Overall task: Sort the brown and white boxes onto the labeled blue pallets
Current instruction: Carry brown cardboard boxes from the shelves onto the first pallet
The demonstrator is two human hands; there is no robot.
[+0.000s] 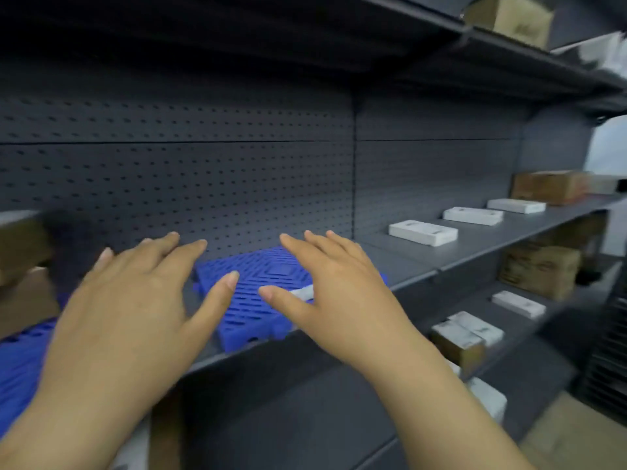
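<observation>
A blue slotted pallet [252, 300] lies on the grey shelf [475, 242] straight ahead, with a white label strip [303, 293] near its right side. My left hand [135, 296] and my right hand [336, 286] hover over the pallet with fingers spread, holding nothing. A second blue pallet [20, 364] shows at the lower left, partly behind my left arm. Three flat white boxes [423, 233] [473, 215] [516, 205] lie in a row further right on the same shelf. A brown box [551, 187] stands beyond them.
Brown boxes [20, 245] sit blurred at the far left. The shelf below holds a brown box [539, 269] and several white and brown boxes [468, 334]. Another brown box [509, 18] stands on the top shelf. A perforated grey back panel [203, 171] closes off the rear.
</observation>
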